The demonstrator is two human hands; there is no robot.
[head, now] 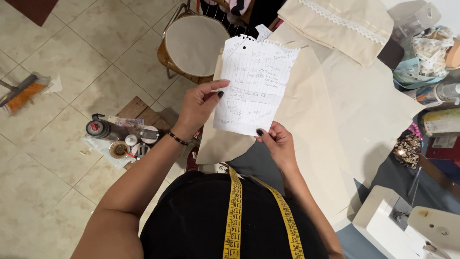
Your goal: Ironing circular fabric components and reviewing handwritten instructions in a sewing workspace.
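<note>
Over cream fabric (pixel 330 105) — both hands grip handwritten paper sheet (pixel 254 86); left hand (pixel 199 108), right hand (pixel 278 141).

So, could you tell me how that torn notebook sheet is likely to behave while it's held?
The sheet is probably light and floppy: left hand and right hand each pinch an edge. Its ragged torn top suggests it tears easily. It would likely droop if one hand let go.

Head camera looks steeply down, close above the table (pixel 364 110).
</note>
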